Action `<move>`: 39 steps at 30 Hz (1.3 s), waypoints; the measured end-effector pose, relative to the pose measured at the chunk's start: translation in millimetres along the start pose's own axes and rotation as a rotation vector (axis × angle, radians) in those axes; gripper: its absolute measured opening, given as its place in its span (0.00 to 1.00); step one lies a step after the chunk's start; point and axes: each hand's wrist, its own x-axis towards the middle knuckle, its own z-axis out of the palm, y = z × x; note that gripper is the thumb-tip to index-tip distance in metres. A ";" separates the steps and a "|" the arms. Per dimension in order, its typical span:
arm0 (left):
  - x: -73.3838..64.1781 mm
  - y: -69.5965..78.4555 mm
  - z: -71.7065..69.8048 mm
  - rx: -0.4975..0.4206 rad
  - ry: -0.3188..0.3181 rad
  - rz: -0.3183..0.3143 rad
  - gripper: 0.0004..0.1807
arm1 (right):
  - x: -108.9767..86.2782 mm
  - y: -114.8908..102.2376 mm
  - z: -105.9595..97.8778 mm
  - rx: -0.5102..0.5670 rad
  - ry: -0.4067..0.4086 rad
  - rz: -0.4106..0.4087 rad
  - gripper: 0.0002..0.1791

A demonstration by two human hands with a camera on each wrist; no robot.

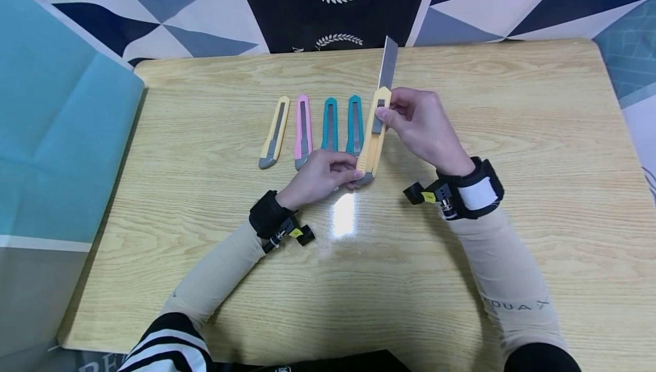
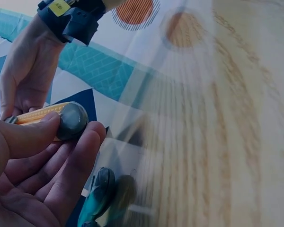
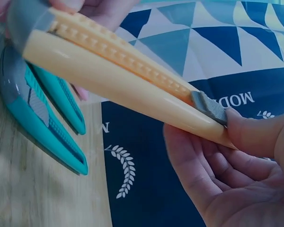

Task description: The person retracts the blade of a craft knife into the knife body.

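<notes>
A yellow utility knife (image 1: 370, 152) is held between both hands, its long grey blade (image 1: 388, 63) extended toward the back of the table. My left hand (image 1: 324, 175) pinches the grey end cap between thumb and fingers. With the thumb on the grey slider (image 3: 209, 108), my right hand (image 1: 422, 127) grips the knife near its blade end. In the left wrist view the round grey cap (image 2: 73, 121) sits between thumb and fingertips. Two teal utility knives lie just left of the held one, the nearer teal knife (image 1: 355, 124) close beside it.
Farther left on the wooden table (image 1: 205, 201) lie a pink utility knife (image 1: 303, 133) and another yellow utility knife (image 1: 275, 133), roughly in a row with the teal ones. A patterned cloth (image 1: 200, 7) borders the table's back edge. Wrist cameras are strapped on both arms.
</notes>
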 end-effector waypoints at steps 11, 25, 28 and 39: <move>1.9 -8.4 -1.1 0.053 0.036 0.053 0.07 | 0.5 2.8 1.1 0.041 0.023 0.010 0.12; -6.6 21.4 -2.0 -0.010 0.053 0.005 0.08 | 0.1 5.3 3.2 0.105 -0.060 0.055 0.18; -7.6 25.5 -2.4 -0.002 0.055 -0.006 0.09 | 0.5 5.5 2.8 0.112 -0.065 0.058 0.19; -5.8 20.7 -1.1 0.014 0.070 0.001 0.09 | 1.1 5.2 2.3 0.148 -0.070 0.029 0.13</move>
